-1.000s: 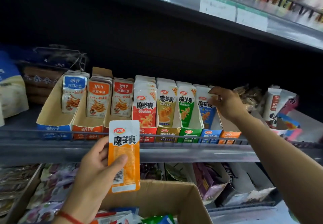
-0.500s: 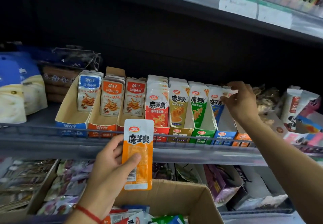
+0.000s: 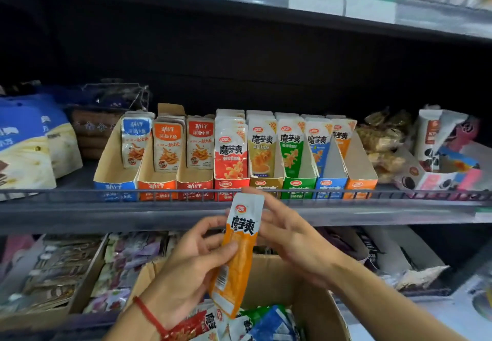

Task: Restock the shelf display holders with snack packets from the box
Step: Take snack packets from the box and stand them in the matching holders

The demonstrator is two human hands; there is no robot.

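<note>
1. Head view recorded the left hand [image 3: 191,263] gripping a slim orange-and-white foil snack packet [image 3: 238,252], thumb across its front and fingers curled behind, at about mid-length.
2. The packet stood nearly upright, top leaning slightly right, above the open brown cardboard box [image 3: 279,274] and below the grey metal shelf edge [image 3: 106,212].
3. The right hand [image 3: 290,236] lay against the packet's right edge with fingers extended; whether it pinched the packet could not be determined, the far side being hidden.
4. Both forearms rose from the lower frame and converged at the packet, palms turned toward one another.
5. Judged step: passing the packet to the right hand for the orange cardboard display holder [image 3: 358,180] at the row's right end, which matched its colour and appeared part-filled.
6. Recommended: secure the right-hand grip near the top seam before the left lets go, keep the printed face forward, and slide the packet in behind those standing there, clear of the wire front rail [image 3: 426,194].
</note>
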